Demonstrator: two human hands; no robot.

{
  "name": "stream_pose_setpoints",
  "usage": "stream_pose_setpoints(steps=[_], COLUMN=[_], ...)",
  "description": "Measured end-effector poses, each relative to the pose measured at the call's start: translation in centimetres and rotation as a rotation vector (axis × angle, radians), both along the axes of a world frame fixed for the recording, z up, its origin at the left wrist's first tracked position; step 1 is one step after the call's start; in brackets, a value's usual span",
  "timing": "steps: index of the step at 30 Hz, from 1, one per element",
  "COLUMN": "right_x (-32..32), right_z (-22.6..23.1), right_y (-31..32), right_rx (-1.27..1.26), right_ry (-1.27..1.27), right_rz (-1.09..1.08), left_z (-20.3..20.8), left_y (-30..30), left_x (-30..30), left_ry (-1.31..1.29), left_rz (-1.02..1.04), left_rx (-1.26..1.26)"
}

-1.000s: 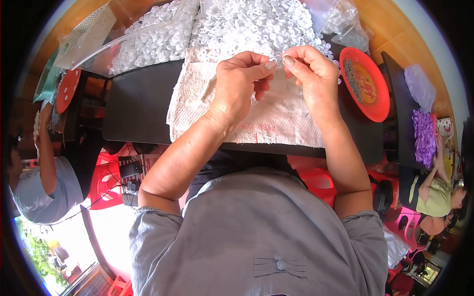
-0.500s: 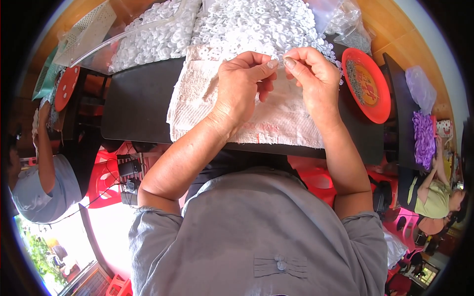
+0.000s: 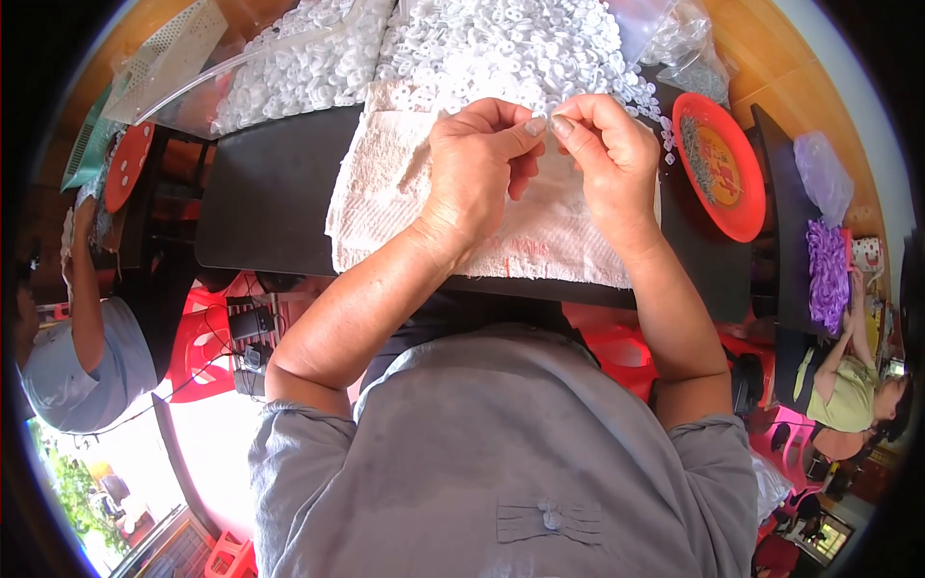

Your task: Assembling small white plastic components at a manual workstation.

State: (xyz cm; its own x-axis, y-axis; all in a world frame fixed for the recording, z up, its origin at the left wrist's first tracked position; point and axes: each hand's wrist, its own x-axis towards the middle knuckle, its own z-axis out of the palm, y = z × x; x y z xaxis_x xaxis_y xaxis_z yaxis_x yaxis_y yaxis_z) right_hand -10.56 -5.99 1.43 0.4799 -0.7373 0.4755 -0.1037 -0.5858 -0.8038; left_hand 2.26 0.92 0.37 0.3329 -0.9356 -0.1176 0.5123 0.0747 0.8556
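Note:
Both hands meet over a beige towel [image 3: 568, 226], thumbs and fingertips pinched almost together. A small white plastic piece [image 3: 546, 113] shows at the fingertips, mostly hidden. My left hand [image 3: 470, 164] is closed on it, its other fingers curled. My right hand [image 3: 617, 169] is pinched at the same spot; whatever its thumb and forefinger grip is too small to make out. Just beyond the hands spreads a large heap of small white ring-shaped plastic pieces [image 3: 501, 48]. To the right, a red plate [image 3: 751, 207] carries many small grey metal-looking bits [image 3: 696, 159].
The towel lies on a black table [image 3: 265, 207]. A clear plastic tub [image 3: 178, 118] stands at the far left, clear plastic bags [image 3: 679, 43] at the far right. Co-workers sit either side; purple material [image 3: 829, 275] lies near the right one. Red plastic stools [image 3: 200, 352] stand below.
My right hand has shifted slightly left, bringing its fingertips closer to the left hand's. The left hand stays nearly in place, still pinching.

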Motion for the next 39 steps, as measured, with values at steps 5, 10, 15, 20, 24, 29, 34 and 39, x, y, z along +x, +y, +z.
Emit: stream_pose_setpoints(steps=[5, 10, 15, 20, 24, 29, 34, 39], right_x=[0.0, 0.0, -0.5, -0.7, -0.8, -0.7, -0.5, -0.7], right_z=[-0.4, -0.3, -0.6, -0.6, -0.6, -0.7, -0.5, -0.7], right_y=[-0.1, -0.1, -0.9, -1.2, -1.2, -1.2, -1.0, -1.2], right_rx=[-0.028, -0.014, 0.025, -0.002, -0.016, -0.072, -0.041, -0.032], right_ry=[0.023, 0.046, 0.027, 0.023, 0.047, 0.071, 0.069, 0.071], right_rz=[0.039, 0.046, 0.032, 0.056, 0.056, 0.064, 0.088, 0.098], left_z=[0.2, 0.1, 0.1, 0.3, 0.2, 0.4, 0.5, 0.4], left_y=[0.1, 0.1, -0.1, -0.2, -0.2, -0.2, 0.0, 0.0], left_x=[0.0, 0.4, 0.4, 0.4, 0.7, 0.7, 1.0, 0.8], left_ry=[-0.064, -0.115, -0.155, -0.215, -0.325, -0.367, -0.361, -0.383], left_rz=[0.038, 0.019, -0.014, 0.016, -0.009, -0.023, -0.007, -0.006], left_rx=[0.01, 0.011, 0.033, 0.015, 0.067, 0.083, 0.091, 0.086])
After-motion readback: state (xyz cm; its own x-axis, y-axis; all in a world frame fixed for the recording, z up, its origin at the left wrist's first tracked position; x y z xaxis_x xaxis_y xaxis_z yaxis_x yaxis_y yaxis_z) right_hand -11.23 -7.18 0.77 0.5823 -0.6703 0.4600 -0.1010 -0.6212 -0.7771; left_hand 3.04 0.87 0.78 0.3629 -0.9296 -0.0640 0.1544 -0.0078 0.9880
